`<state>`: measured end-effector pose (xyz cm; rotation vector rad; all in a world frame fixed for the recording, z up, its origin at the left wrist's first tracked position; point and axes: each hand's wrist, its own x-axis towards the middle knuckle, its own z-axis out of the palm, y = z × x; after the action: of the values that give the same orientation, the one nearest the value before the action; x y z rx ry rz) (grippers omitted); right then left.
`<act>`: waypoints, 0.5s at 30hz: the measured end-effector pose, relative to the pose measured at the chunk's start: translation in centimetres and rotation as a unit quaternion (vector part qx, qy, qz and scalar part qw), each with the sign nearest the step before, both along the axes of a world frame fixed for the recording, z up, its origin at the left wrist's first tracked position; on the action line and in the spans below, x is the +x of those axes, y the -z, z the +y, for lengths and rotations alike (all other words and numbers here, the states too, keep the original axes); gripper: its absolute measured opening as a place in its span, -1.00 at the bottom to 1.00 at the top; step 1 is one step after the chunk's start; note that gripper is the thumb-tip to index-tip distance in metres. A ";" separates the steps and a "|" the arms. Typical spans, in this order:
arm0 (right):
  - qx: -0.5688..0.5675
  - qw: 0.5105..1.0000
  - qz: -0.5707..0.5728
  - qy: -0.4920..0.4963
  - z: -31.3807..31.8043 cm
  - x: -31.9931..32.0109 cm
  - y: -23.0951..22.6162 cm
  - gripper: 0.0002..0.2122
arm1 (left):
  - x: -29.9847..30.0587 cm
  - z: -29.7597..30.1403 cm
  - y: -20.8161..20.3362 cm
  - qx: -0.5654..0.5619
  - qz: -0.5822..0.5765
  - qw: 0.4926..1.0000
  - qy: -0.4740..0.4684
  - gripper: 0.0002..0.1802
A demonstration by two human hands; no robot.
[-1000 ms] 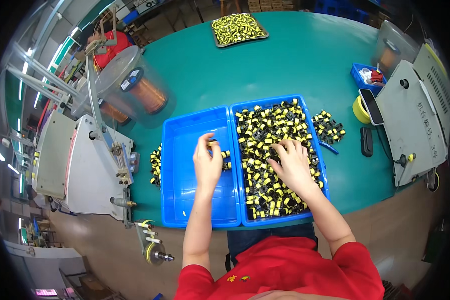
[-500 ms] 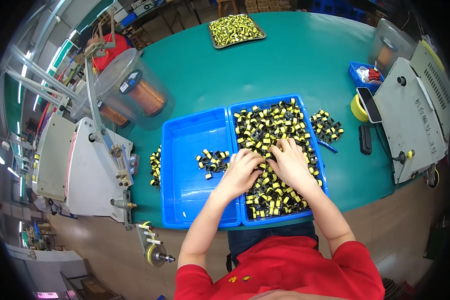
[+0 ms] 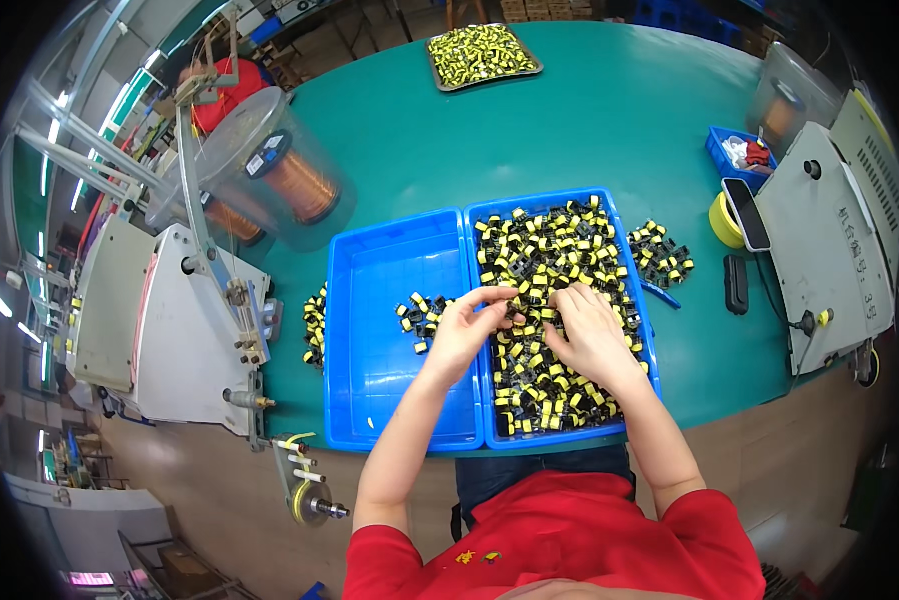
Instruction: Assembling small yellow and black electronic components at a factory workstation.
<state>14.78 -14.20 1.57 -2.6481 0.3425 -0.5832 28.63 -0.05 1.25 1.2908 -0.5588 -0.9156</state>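
Small black bobbin coils wrapped in yellow tape [image 3: 550,385] fill the right blue tray [image 3: 610,432]. My left hand [image 3: 467,325] is over that tray's left edge, thumb and fingers pinched on one bobbin coil [image 3: 515,308]. Over the middle of the pile, my right hand [image 3: 595,335] has its fingertips down among the coils, thumb apart from the fingers; no held piece shows there. The left blue tray [image 3: 370,395] stands alongside, with a small cluster of coils [image 3: 420,318] near its right side, partly behind my left hand.
More coils lie on the green table [image 3: 410,130] beside both trays: a left heap [image 3: 315,330] and a right heap [image 3: 660,255]. A metal tray of yellow pieces [image 3: 485,55] sits at the far edge. Machines [image 3: 195,335] with copper wire spools [image 3: 300,185] flank the table.
My left hand has lifted and turned out of the pile, now pinching a coil. The right hand stays over the pile, its thumb further from the fingers. The view has shifted slightly.
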 end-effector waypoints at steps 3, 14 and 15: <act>0.007 1.000 -0.001 -0.012 0.0 0.1 0.3 -0.79 | 0.8 0.5 0.3 -0.045 0.151 0.987 0.034 -0.65; -0.091 0.994 0.034 -0.051 0.0 -0.1 0.5 -0.73 | 0.7 0.4 -0.1 -0.101 0.243 0.961 0.082 -0.51; -0.091 0.994 0.034 -0.052 0.1 -0.1 0.3 -0.73 | 0.7 0.4 0.0 -0.105 0.226 0.964 0.090 -0.49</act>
<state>14.70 -14.07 1.25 -2.8451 0.1774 -0.5131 29.37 0.39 1.22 0.8121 -0.4023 -1.2253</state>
